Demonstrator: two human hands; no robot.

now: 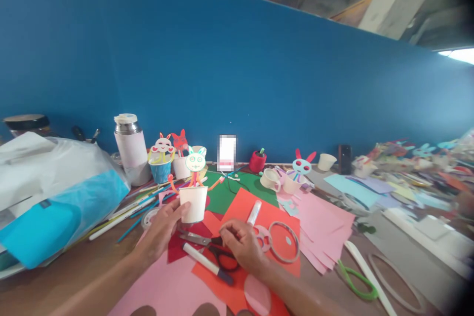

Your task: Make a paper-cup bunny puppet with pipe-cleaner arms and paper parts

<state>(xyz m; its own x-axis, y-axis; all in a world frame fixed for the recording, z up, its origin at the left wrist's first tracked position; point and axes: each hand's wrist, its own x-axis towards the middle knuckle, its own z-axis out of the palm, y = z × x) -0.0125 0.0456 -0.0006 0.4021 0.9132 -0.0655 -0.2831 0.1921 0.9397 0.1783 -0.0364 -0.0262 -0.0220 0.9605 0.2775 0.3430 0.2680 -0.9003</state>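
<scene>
My left hand (171, 219) grips the side of a white paper cup (193, 205), held upright above the papers. Out of the cup rises a paper animal face (196, 162) with green outlines, and orange-red pipe-cleaner arms (215, 185) spread to both sides. My right hand (240, 242) is closed, its fingers curled over red paper (274, 210); anything pinched in them is too small to make out. Just left of it lie scissors (198, 238) with dark handles, partly covered by a white marker (207, 262) with a dark cap. A tape ring (284, 242) is at its right.
Finished-looking cup figures (160, 170) stand at the back left beside a thermos (131, 150). Pink sheets (322, 229) and a green pipe cleaner (357, 284) lie to the right. A plastic bag (66, 177) fills the left; a blue wall (237, 59) closes the back.
</scene>
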